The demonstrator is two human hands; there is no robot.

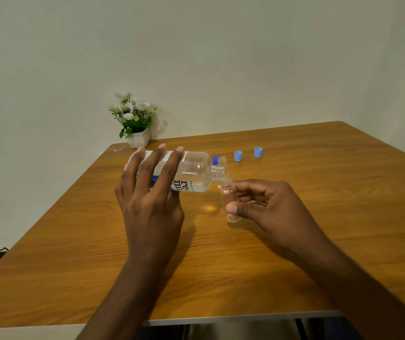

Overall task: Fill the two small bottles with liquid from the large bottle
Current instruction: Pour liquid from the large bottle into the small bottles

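My left hand [147, 190] holds the large clear bottle [191, 173] on its side above the table, with its open neck pointing right. Some clear liquid lies in it, and a white and blue label wraps it. My right hand [270, 204] pinches a small clear bottle [229, 204] between thumb and fingers. This bottle is tilted, with its mouth right under the large bottle's neck. A second small clear bottle [222, 160] stands open just behind the neck. A dark blue cap [214, 160] peeks out beside it.
Two light blue caps [238, 156] [258, 152] stand on the wooden table [319, 241] behind my right hand. A white pot of flowers [137, 137] sits at the far left corner, with a small clear scrap [118, 149] near it. The table's front edge runs below my forearms.
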